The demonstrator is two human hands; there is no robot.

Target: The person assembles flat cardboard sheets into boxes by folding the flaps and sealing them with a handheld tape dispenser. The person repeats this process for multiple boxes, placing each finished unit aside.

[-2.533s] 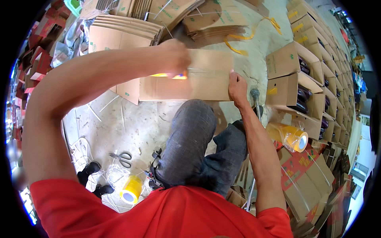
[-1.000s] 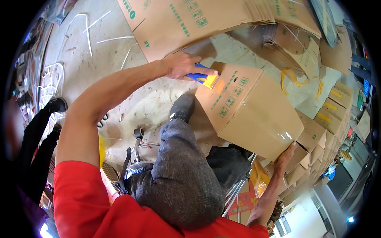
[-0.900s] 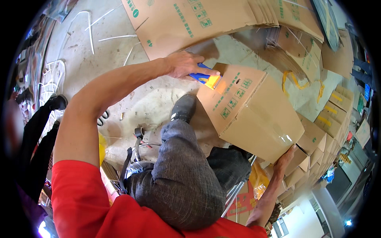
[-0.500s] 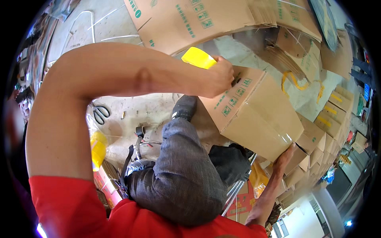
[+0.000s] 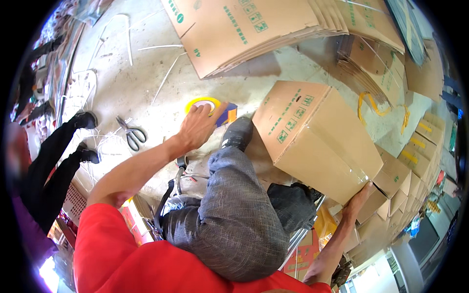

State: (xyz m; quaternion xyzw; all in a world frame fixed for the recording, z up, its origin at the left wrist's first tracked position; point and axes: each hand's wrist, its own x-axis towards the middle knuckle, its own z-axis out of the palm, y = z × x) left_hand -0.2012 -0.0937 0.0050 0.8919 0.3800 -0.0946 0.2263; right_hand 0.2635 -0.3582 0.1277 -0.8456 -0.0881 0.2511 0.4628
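Status: tape dispenser point(image 5: 225, 116) clear of carton point(image 5: 334, 141)

Fingers of the left hand point(image 5: 198, 128) are clamped around the tape dispenser, blue with a yellow roll. The right hand point(image 5: 358, 199) touches the carton's right-hand end; some fingers are hidden, so their closure cannot be told. The carton is tilted, right of a dark shoe point(image 5: 238, 134). Change: the left hand has moved from the printed face to left of the shoe. Judged meaning: taping is paused.

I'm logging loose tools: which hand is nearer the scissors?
Left. The left hand, holding the tape dispenser, is to the right of the scissors; the right hand is farther right, at a corner of the carton.
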